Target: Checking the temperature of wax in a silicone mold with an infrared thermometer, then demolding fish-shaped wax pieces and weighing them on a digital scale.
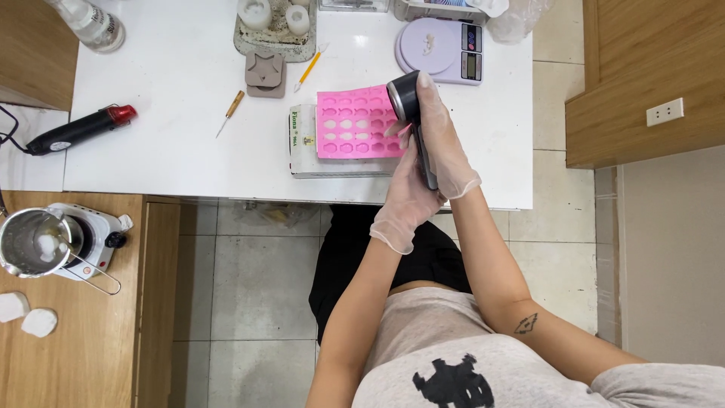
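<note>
- Gripped in both gloved hands, a black pouring pot (405, 97) tipped over the right edge of the pink silicone mould (356, 122); right hand (445, 140) wrapped around the body, left hand (408, 200) closed on the handle from below.
- Resting under the mould, a flat white slab or box (302, 160), near the front edge of the white table (166, 143).
- Likely hazard: spill past the mould's right rim, given a spout so close to the edge; overfilled cavities possible if tilted too far.
- Possible wobble: soft mould on a raised base, easily nudged by the pot.
- Filled with pale material: about seven cavities, left of centre in the mould; remaining cavities apparently empty.
- Behind the mould: one lilac kitchen scale (445, 49), one yellow-handled tool (310, 69), one wooden-handled pick (230, 112).
- Far left of the mould: one heat gun (79, 130), one metal pot (30, 242) on one small hotplate (94, 238).
- Count of gloved hands: two.
</note>
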